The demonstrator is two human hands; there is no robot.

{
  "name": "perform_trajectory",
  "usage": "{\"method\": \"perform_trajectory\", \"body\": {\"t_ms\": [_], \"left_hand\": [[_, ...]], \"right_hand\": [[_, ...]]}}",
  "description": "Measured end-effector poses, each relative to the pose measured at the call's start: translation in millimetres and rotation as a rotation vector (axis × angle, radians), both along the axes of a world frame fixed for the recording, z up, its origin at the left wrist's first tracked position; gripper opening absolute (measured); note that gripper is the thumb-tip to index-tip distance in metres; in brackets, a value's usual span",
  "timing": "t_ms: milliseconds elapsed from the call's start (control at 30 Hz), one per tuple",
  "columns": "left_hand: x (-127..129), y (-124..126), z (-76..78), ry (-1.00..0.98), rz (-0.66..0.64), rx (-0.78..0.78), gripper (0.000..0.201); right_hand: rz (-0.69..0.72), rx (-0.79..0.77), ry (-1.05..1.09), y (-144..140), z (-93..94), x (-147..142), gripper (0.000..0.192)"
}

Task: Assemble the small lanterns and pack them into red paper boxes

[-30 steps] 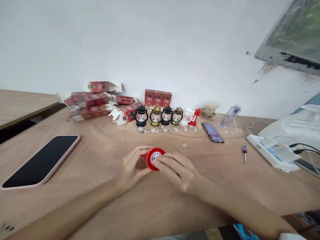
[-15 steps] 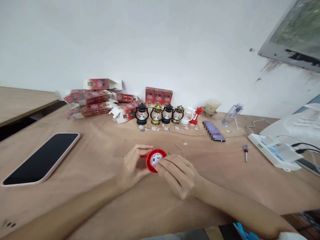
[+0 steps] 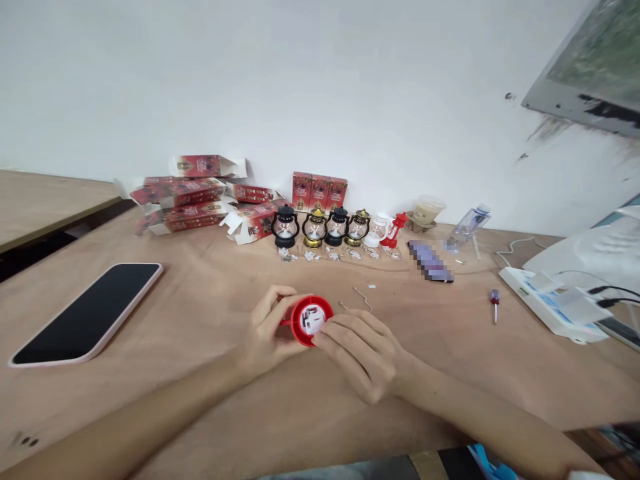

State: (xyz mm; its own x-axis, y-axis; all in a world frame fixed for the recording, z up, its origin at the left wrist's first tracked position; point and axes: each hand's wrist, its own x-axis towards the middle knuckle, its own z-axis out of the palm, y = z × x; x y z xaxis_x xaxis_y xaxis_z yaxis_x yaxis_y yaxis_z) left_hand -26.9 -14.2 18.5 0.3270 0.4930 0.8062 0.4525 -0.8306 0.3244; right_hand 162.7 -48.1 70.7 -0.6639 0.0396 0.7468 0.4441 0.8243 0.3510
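- Left hand (image 3: 267,330) grasps the red housing (image 3: 295,327) around its left side.
- Right hand (image 3: 365,353) bunches its fingertips at the lower right of the white disc (image 3: 311,319) inside; cannot tell whether they pinch anything.
- Housing: between both hands, inward from the table's (image 3: 300,413) near edge.

Both bare forearms slant inward from the lower corners, the left forearm (image 3: 165,408) from the lower left, the right forearm (image 3: 475,410) from the lower right, and the hands come close together near the middle. The left hand (image 3: 265,330) is curled in a holding grip, its palm turned toward the right, with bent fingers (image 3: 280,301) above and the left thumb (image 3: 291,348) stretched out below. The right hand (image 3: 365,353) shows its back, its fingers close together, slightly bent and pointing left, the fingertips (image 3: 326,328) gathered ahead of the knuckles.
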Motion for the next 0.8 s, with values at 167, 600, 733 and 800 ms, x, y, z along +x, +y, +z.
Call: {"method": "perform_trajectory", "body": {"t_ms": [167, 600, 733, 800], "left_hand": [[0.3, -1.0, -2.8, -0.008, -0.001, -0.015, 0.035], [0.7, -1.1, -2.4, 0.006, -0.015, 0.016, 0.037], [1.9, -2.9, -0.8, 0.013, -0.019, -0.009, 0.046], [1.9, -3.1, -1.2, 0.015, -0.023, -0.014, 0.046]], "right_hand": [[-0.023, -0.024, -0.025, -0.9, 6.2, -2.7, 0.027], [-0.058, -0.075, -0.037, -5.1, 6.8, -2.1, 0.022], [-0.024, -0.168, 0.101, -1.7, 3.2, 3.0, 0.012], [0.000, -0.263, 0.164, -0.6, 2.7, 5.6, 0.010]]}}
